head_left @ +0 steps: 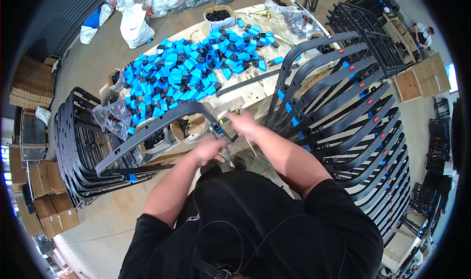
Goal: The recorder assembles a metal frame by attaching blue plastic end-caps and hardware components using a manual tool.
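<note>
My right hand (243,124) is closed around a yellow-and-black handled tool (226,117), apparently a screwdriver, at the near end of a dark curved metal frame (169,114). A blue fitting (219,129) sits on that end of the frame. Just below and to the left, my left hand (210,149) is closed beside the frame end. A slim silver tool (226,157) shows at its fingers; its kind is unclear. Another thin metal piece (253,150) hangs under my right hand. The curved frame stretches left across the table's front edge.
A big pile of blue-and-black plastic parts (171,75) covers the wooden table (255,90). Boxes of black parts (219,17) stand around it. Racks of curved frames flank me at right (343,127) and left (73,141). A person (422,35) is far right.
</note>
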{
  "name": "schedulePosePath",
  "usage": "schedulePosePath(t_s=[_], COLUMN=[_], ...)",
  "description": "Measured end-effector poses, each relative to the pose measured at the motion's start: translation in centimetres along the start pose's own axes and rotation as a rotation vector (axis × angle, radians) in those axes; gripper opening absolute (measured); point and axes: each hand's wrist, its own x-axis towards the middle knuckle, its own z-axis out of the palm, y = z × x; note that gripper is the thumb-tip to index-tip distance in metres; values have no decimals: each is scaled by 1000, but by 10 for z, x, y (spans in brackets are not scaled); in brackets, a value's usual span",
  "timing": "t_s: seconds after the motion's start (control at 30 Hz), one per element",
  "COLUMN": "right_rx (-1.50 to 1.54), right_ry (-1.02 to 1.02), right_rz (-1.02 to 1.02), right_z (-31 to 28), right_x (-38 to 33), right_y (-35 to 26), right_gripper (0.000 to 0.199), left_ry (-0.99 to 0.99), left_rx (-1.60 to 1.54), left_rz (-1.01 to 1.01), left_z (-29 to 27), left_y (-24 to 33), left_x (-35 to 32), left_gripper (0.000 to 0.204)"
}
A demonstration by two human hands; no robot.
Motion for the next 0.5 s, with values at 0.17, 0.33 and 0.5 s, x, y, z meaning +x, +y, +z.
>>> schedulePosePath(t_s=[0.17, 0.33, 0.5], right_rx=[-61, -80, -41], right_ry=[170, 194, 200], right_rz=[-201, -105, -162], right_z=[13, 11, 12], right_x=[3, 1, 3], right_y=[18, 7, 19], right_gripper=[54, 55, 53], left_ry=[-237, 107, -196], left_rx=[-729, 241, -773], left_rz=[149, 116, 114], left_z=[-14, -7, -2], left_y=[-23, -29, -5], left_x=[4, 16, -2], left_gripper=[33, 26, 21])
